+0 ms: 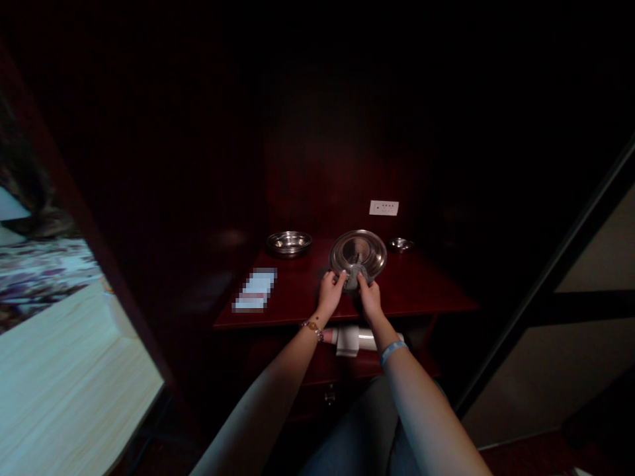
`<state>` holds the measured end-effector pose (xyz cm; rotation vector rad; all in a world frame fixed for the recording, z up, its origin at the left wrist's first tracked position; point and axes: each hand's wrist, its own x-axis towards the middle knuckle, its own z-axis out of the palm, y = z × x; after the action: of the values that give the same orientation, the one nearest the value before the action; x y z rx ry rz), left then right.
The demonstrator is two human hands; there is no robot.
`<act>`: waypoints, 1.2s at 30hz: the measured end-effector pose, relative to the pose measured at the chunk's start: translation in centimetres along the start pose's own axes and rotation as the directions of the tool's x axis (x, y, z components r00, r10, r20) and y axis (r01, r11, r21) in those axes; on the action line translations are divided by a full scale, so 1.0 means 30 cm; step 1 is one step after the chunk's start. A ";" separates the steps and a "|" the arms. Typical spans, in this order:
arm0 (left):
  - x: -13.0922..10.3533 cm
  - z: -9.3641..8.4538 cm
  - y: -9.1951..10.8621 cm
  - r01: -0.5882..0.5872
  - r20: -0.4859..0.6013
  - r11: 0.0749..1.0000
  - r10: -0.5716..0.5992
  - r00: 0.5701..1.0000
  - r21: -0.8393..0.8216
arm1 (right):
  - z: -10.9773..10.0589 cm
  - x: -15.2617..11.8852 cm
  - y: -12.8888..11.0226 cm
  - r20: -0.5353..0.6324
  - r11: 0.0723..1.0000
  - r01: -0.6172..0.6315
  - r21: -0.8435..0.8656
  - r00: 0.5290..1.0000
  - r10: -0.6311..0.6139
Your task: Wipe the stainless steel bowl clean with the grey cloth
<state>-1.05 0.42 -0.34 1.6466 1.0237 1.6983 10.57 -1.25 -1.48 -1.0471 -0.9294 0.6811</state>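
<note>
A round, shiny steel plate (374, 248) is held tilted up above the dark red shelf. My left hand (331, 291) is closed on its lower left rim, thumb on the face. My right hand (368, 293) is closed around a grey cloth (355, 272), which lies bunched against the plate's lower edge, thumb on top. The fingers behind the plate are hidden. Left of the plate, a stack of steel bowls or deep plates (289, 244) stands on the shelf. A small steel bowl (400, 245) sits to the right.
A blurred-out flat, pale object (256, 289) lies at the left of the shelf (421, 291). On the back panel is a white socket plate (383, 208). Below, a white roll-like object (366, 339) rests in the compartment. A light wooden tabletop (64, 370) stands at far left.
</note>
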 end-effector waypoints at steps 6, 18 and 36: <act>0.013 -0.007 -0.027 0.042 -0.068 0.999 -0.042 0.997 -0.003 | 0.005 0.016 -0.022 0.061 0.999 -0.020 0.045 0.998 0.017; 0.111 0.023 -0.001 0.092 0.091 0.993 -0.099 0.991 0.074 | -0.049 0.085 -0.036 0.135 0.997 -0.022 0.074 0.991 0.012; 0.124 0.124 -0.069 0.163 -0.070 0.985 -0.159 0.985 0.062 | 0.028 0.106 -0.030 -0.159 0.875 -0.168 -0.454 0.982 0.106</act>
<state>2.05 5.15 -0.11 1.5131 1.2235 1.6356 11.32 1.41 0.51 -1.5808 -0.9331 0.5057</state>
